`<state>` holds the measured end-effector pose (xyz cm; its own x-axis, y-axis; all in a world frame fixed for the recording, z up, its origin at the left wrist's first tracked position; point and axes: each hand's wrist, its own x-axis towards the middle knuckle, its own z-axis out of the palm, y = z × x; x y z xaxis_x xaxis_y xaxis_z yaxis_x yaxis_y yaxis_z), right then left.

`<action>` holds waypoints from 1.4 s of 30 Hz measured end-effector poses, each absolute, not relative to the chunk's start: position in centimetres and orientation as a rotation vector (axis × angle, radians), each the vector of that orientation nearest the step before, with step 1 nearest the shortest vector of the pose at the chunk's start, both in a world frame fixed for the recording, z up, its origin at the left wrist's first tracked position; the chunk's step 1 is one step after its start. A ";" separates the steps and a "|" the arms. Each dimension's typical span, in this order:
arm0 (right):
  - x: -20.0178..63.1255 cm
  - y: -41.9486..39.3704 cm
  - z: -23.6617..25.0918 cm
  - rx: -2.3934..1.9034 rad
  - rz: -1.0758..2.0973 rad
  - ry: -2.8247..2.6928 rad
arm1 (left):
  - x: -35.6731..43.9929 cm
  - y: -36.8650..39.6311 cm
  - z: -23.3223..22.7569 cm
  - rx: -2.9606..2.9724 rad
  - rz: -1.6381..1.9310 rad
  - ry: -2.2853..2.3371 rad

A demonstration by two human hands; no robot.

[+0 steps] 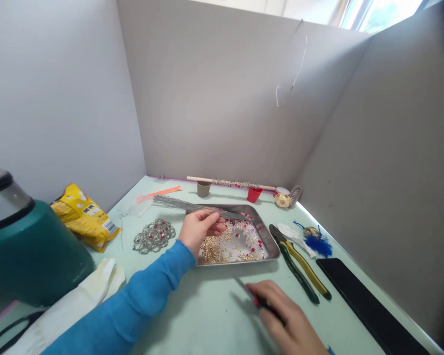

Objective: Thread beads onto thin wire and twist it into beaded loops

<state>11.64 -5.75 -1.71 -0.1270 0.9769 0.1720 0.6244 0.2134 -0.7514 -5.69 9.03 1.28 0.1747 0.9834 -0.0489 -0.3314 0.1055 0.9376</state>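
Note:
My left hand (203, 227), in a blue sleeve, pinches a bundle of thin grey metal wires (173, 202) above a metal tray (275, 253). Gold beads (212, 250), clear beads and some red ones lie in that tray; my hand and the wires hide part of it. In the foreground my right hand (281, 315) is closed around a slim tool with a black and red handle (268, 306) and a pointed metal tip; its exact kind is unclear. A grey wire piece with red beads (156, 236) lies flat left of the tray.
Green-handled pliers (299, 266) and a long black bar (366, 301) lie at the right. A beaded stick (233, 183) rests across a grey cup (203, 189) and a red cup (254, 195) at the back. A teal flask (37, 256) and a yellow packet (89, 217) are at left.

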 end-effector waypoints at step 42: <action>7.8 1.4 0.1 -1.439 0.898 -1.377 | -3.8 7.4 1.7 0.692 1.303 0.889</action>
<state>7.78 1.36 0.13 0.1071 0.9903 0.0885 0.3181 0.0502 -0.9467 -3.85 7.36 1.71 0.0345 0.9865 -0.1601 -0.5089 0.1552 0.8467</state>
